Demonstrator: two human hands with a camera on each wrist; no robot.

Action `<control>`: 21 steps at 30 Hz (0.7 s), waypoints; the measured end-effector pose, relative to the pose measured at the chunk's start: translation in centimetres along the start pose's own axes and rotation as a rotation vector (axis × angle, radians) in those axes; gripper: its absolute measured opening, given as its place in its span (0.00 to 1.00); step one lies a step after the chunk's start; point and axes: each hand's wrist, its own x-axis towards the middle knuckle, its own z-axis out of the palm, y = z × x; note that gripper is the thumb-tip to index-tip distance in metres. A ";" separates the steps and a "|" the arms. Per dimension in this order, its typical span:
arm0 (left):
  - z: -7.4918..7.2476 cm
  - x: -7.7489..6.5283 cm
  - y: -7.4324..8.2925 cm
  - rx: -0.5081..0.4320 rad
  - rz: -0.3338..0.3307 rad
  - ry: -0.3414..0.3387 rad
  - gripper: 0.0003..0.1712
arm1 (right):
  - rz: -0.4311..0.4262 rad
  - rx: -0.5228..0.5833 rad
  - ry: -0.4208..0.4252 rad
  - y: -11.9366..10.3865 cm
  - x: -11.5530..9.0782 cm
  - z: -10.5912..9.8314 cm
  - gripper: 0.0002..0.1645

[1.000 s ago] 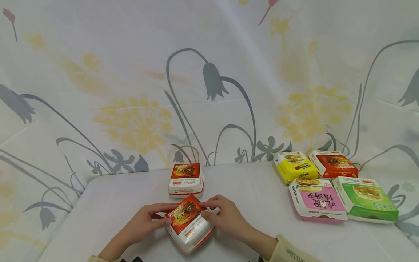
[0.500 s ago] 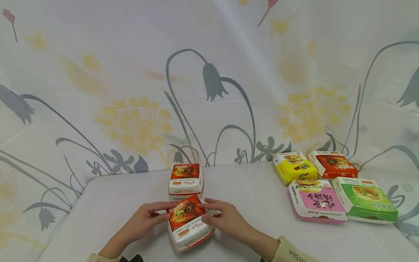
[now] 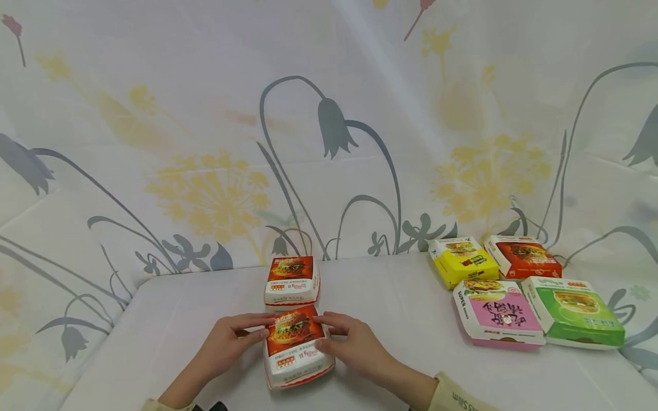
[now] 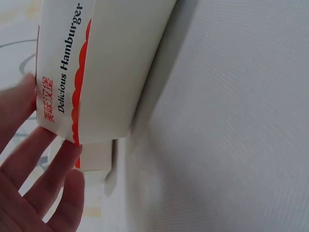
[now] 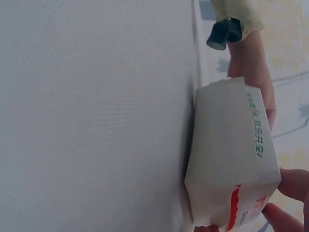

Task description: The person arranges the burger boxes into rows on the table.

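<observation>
A red-and-white hamburger box (image 3: pixel 295 365) sits on the white table between both hands. On its left side, my left hand (image 3: pixel 228 342) holds it by the far corner, thumb near the top edge. My right hand (image 3: pixel 357 345) grips the opposite side, with its thumb on the top edge and fingers at the far right corner. A matching hamburger box (image 3: pixel 291 282) stands directly behind, its front close to or touching the held box. In the left wrist view, the held box's side (image 4: pixel 116 63) stands on the cloth.
To the right is a group of burger boxes: a yellow box (image 3: pixel 465 264), a red box (image 3: pixel 526 257), a pink box (image 3: pixel 504 314) and a green box (image 3: pixel 576 311). A flower-printed curtain (image 3: pixel 329 188) hangs behind the white tabletop (image 3: pixel 390 302).
Between both hands, the near hamburger box has turned from a slant to almost straight and shifted slightly away, closer to the box behind it. The other boxes stay put.
</observation>
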 end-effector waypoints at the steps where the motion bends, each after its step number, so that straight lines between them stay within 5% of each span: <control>1: 0.0 0.0 0.1 0.005 -0.011 -0.013 0.19 | -0.004 -0.003 0.004 0.0 0.0 0.0 0.27; 14: 0.4 -0.6 0.7 0.060 -0.007 -0.183 0.53 | -0.111 -0.105 0.030 0.0 -0.1 0.3 0.30; 21: 0.4 -0.7 0.5 0.087 0.046 -0.174 0.53 | -0.169 -0.147 0.029 0.1 -0.1 0.2 0.32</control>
